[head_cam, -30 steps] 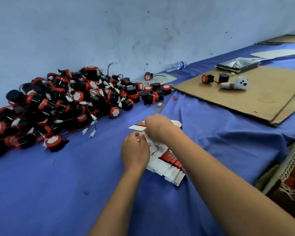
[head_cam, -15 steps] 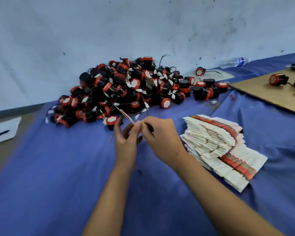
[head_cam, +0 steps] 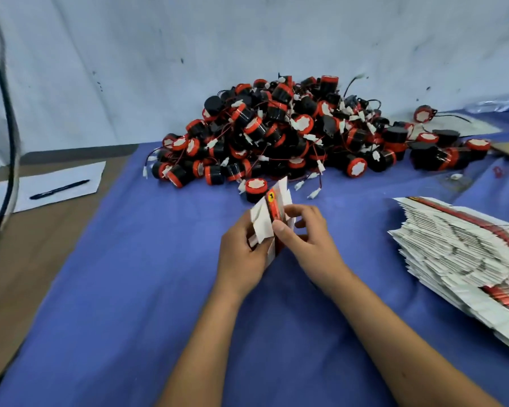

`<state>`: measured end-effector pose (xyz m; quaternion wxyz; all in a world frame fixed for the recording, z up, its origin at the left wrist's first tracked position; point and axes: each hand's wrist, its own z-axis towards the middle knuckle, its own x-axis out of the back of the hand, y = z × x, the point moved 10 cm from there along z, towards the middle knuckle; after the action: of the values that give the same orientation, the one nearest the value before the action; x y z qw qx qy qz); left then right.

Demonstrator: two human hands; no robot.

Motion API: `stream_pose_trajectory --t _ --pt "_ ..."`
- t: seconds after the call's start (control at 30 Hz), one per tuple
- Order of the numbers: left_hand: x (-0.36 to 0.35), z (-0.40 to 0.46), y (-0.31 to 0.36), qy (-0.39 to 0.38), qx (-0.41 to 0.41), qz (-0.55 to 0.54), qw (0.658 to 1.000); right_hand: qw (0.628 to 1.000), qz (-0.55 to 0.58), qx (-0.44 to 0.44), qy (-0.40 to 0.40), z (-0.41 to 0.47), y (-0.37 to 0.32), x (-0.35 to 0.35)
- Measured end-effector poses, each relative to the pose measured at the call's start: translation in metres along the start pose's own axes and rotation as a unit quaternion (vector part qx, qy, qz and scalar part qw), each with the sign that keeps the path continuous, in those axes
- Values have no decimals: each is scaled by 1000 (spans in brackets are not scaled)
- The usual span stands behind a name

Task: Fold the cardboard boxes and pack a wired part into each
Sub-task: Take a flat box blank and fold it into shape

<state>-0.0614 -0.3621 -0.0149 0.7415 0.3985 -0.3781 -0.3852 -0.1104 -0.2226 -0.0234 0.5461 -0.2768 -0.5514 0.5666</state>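
Across the bench lies a blue cloth (head_cam: pixel 159 289), soft and lightly creased. Against the wall sits a heap of wired parts (head_cam: pixel 300 133): squat black cylinders, red-rimmed, white-capped, trailing thin leads with white plugs. At right, a fanned stack of flat box blanks (head_cam: pixel 459 259), white card with red stripes. At left, a paper sheet (head_cam: pixel 71 177) bearing a dark pen (head_cam: pixel 59 189). Centre: left hand (head_cam: pixel 241 257) and right hand (head_cam: pixel 309 233) both pinch one half-opened cardboard box (head_cam: pixel 272 218), upright above the cloth, flaps splayed.
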Motion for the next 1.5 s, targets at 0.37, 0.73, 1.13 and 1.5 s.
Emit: stream_pose_trajectory --t 0.37,0.73,1.13,1.5 --pt "38 -3 -22 138 82 -16 987 997 54 34 -44 -3 -5 6" --pt "-48 -25 -4 -236 187 -355 885 926 351 -92 -102 -11 1 -11" --pt "-11 -3 -12 -25 170 -374 911 979 180 -15 -94 -19 -10 -26" --pt "-33 -10 -8 -60 211 -458 861 997 52 -18 -50 -22 -8 -23"
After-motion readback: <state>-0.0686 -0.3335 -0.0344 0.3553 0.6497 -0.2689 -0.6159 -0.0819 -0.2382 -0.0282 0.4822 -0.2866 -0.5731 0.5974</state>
